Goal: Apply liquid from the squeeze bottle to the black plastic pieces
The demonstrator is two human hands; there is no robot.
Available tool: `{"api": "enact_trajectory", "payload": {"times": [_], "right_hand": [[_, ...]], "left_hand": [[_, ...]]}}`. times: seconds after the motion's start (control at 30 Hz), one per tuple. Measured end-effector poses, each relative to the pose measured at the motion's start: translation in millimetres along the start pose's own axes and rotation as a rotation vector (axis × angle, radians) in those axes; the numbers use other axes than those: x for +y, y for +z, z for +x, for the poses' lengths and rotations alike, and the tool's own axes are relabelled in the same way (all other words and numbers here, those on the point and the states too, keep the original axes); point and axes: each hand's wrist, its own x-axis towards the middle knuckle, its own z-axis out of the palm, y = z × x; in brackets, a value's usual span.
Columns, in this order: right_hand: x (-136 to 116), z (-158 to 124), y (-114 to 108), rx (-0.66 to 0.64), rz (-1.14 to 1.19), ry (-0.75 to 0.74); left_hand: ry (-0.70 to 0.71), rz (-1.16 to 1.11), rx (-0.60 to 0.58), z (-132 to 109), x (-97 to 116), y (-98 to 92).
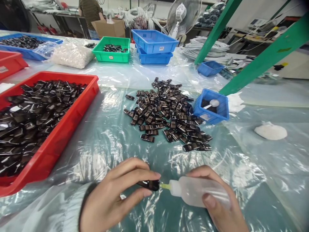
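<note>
**Left hand (114, 190) and right hand (228, 217) are working on one black part (152, 185), with many similar ones lying about**

Thumb and fingers of the left hand are pinching the black part by its sides, holding it low over the plastic-covered table (113, 145). Fingers of the right hand are wrapping around a squeeze bottle (193, 191), with the thumb pressing on its near side. The bottle is lying nearly level, and its yellowish tip (164, 186) is pointing left, meeting or almost meeting the end of the part. Whether any liquid is coming out, the view is not showing.

This single piece appears to be midway through its handling. Beyond the hands, a loose pile of dark pieces (166, 112) is spreading over the table, and many more are filling the red tray (72, 130) at the left. Judging by those quantities, the work seems to be far from running out, though which batch is waiting and which is finished, I am not able to tell. Just right of the pile, a small blue bin (212, 119) is holding dark contents and a pale scoop (214, 103), which neither hand is touching.
</note>
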Motion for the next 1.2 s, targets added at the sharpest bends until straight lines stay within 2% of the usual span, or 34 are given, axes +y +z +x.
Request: {"api": "enact_trajectory", "payload": {"times": [0.2,0.4,0.63,0.83,1.1,1.2], "right_hand": [[0.2,0.6,0.4,0.03,-0.008,-0.077],[-0.3,-3.3,3.2,0.075,-0.127,-0.203],[-0.4,-4.3,3.4,0.045,-0.171,-0.204],[0.6,-2.4,1.6,0.045,-0.168,-0.284],[-1.1,-0.9,1.4,0.042,-0.057,-0.231],[-2.7,0.5,0.4,0.028,-0.028,-0.188]], "left_hand": [[0.015,0.025,-0.007,0.7,1.7,-1.1],[0.022,0.041,0.053,0.6,2.3,-0.1],[-0.004,0.024,0.047,1.3,1.0,0.4],[-0.06,-0.048,0.027,1.2,1.7,0.0],[-0.092,-0.107,0.014,1.3,3.4,0.1],[-0.101,-0.111,-0.032,1.2,5.5,-1.1]]}}
